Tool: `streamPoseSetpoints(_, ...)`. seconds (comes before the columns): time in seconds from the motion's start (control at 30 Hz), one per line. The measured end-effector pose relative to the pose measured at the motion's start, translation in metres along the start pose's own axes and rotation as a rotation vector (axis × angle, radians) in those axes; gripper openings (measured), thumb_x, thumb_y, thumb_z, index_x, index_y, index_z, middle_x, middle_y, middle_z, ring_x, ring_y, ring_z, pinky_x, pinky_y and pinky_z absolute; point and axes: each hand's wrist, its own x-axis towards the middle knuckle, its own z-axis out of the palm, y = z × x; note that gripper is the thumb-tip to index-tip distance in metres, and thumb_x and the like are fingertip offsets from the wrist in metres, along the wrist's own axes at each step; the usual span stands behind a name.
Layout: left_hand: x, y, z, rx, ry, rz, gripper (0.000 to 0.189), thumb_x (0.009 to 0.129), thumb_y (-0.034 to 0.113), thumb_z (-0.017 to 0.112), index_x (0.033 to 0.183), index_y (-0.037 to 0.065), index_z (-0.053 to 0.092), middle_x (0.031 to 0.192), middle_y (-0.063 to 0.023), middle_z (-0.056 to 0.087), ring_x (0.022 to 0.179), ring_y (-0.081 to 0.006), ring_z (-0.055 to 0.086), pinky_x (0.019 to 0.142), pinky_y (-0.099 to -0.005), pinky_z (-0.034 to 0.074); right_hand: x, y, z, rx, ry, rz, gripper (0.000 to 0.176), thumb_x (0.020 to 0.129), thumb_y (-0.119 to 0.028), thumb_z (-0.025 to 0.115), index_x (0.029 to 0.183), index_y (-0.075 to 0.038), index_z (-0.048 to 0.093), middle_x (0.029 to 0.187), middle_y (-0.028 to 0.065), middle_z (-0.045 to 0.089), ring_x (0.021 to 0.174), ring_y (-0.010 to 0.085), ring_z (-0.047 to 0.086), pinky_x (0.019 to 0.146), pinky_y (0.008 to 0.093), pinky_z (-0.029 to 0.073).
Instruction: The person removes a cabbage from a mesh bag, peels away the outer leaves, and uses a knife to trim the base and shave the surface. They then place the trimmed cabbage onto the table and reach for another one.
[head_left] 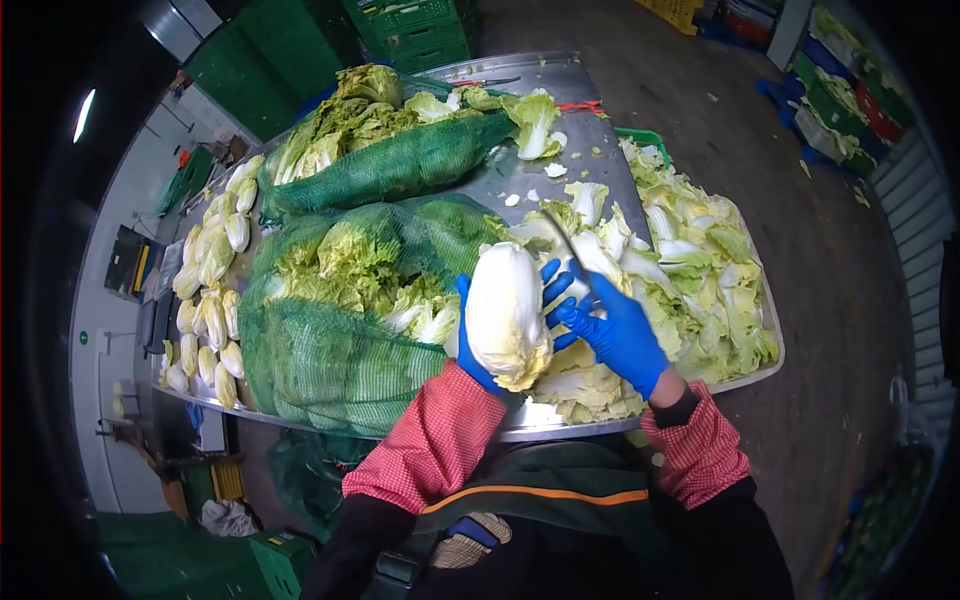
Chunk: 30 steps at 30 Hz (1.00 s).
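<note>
A pale, trimmed napa cabbage [507, 310] rests upright in my blue-gloved left hand [472, 350], its white base pointing away from me. The fingers of that hand wrap round it from below and show at its right side. Just right of the cabbage, my right hand [622, 335], also gloved in blue, is closed round a knife [562, 238]; the handle is mostly hidden in the fist. The thin dark blade angles up and left. Beneath both hands lie loose cabbage leaves [585, 388].
Green mesh sacks [340, 350] of untrimmed cabbages fill the left of the metal table [590, 90]. Trimmed cabbages [215, 250] line the far left. A bin [768, 300] heaped with leaves adjoins the right edge. Another knife [500, 81] lies at the back.
</note>
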Motion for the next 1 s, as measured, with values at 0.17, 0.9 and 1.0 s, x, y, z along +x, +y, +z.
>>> streamPoseSetpoints(0.17, -0.002, 0.01, -0.014, 0.149, 0.199, 0.049, 0.077, 0.092, 0.067, 0.032, 0.145, 0.011, 0.034, 0.14, -0.0165, 0.046, 0.123, -0.0316, 0.05, 0.104, -0.046, 0.04, 0.001, -0.001, 0.004, 0.109, -0.089, 0.157, 0.057, 0.088, -0.037, 0.068, 0.134, -0.009, 0.05, 0.09, 0.0027, 0.061, 0.068, 0.0092, 0.056, 0.055, 0.0256, 0.049)
streamPoseSetpoints(0.9, -0.028, 0.005, -0.034, 0.812, 0.325, 0.086, 0.065, 0.098, 0.049, 0.042, 0.141, -0.001, 0.037, 0.134, -0.0156, 0.052, 0.118, -0.0249, 0.055, 0.102, -0.0383, 0.043, 0.0, 0.005, 0.005, -0.009, -0.035, 0.025, 0.05, 0.089, -0.027, 0.067, 0.131, -0.007, 0.051, 0.083, 0.0018, 0.058, 0.057, 0.0063, 0.052, 0.043, 0.0229, 0.045)
streamPoseSetpoints(1.0, -0.025, 0.008, -0.031, 0.925, 0.321, 0.069, 0.068, 0.098, 0.053, 0.038, 0.141, 0.0, 0.037, 0.136, -0.0152, 0.05, 0.12, -0.0242, 0.054, 0.102, -0.0378, 0.042, 0.0, 0.001, 0.003, -0.016, -0.04, 0.098, 0.049, 0.089, -0.028, 0.067, 0.13, -0.006, 0.051, 0.08, 0.0018, 0.058, 0.058, 0.0083, 0.056, 0.043, 0.0232, 0.046)
